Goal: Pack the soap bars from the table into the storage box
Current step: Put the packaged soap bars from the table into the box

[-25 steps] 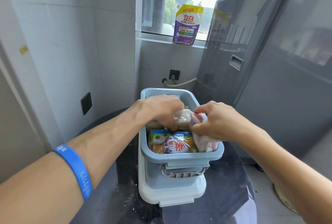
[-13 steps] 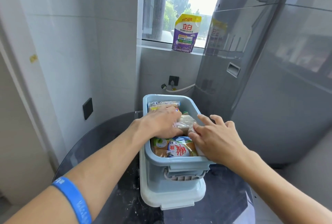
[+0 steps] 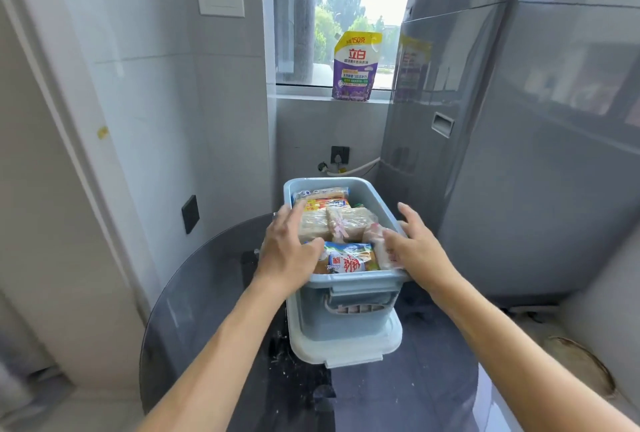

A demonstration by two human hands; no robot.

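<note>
Hands (image 3: 349,251) spread empty over storage box (image 3: 349,319) on dark round glass table (image 3: 207,293) in grey-tiled room.

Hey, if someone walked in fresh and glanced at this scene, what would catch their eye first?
Probably the blue storage box in the middle of the dark round table, packed to the brim with wrapped soap bars. The left hand and right hand are spread open at its two sides. Behind, a purple detergent pouch stands on the windowsill, bright against the grey room.
</note>
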